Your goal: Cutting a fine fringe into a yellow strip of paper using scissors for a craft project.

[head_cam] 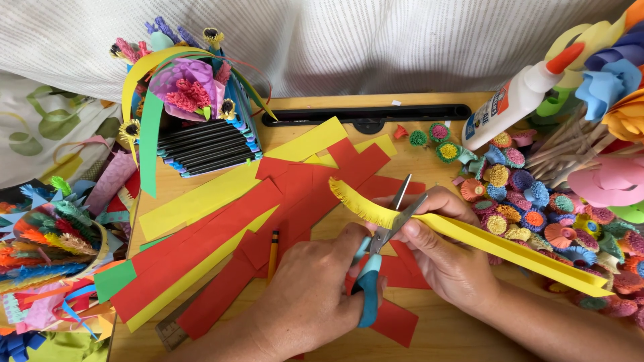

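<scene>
I think I am partway through snipping a fringe: my left hand squeezes the scissors, my right hand pinches the yellow strip over the red strips, and the next snip needs a tiny slide along.

yellow fringed paper strip | teal-handled scissors | red strips | white, orange-capped glue bottle

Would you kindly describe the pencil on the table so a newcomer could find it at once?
Start at the wooden table and its fan of red and yellow paper strips. Just beyond the left hand holding the scissors, the pencil lies on the strips: thin, orange-yellow, dark-tipped, the only round stick among flat paper.
</scene>
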